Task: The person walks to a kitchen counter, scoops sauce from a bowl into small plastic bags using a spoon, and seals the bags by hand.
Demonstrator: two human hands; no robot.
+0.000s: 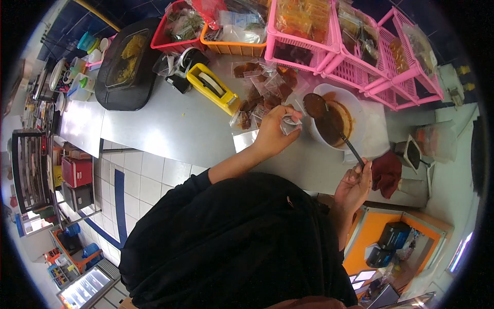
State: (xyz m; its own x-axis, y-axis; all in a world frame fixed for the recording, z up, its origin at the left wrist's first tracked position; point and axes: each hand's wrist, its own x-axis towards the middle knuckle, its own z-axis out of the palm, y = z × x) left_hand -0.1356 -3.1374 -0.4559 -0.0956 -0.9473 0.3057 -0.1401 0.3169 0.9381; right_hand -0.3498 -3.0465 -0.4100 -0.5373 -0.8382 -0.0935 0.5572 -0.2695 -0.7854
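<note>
My left hand (278, 130) grips a small clear plastic bag (291, 124), its mouth held apart between thumb and fingers. In my right hand (355, 183) is the dark handle of a ladle (315, 105), closed in the fingers. The ladle's bowl, coated in brown sauce, is raised at the left rim of a white bowl (358, 105), close to the bag. Brown sauce (332, 123) lies in the bowl. Several small bags filled with brown sauce (262, 92) are piled on the steel table just beyond my left hand.
A yellow tape dispenser (213, 88) stands left of the pile. Pink stacked baskets (355, 62) with packets line the back, beside an orange basket (234, 46) and a red basket (177, 28). A black tray (128, 67) sits farther left. Near my right hand lies a dark red cloth (387, 174).
</note>
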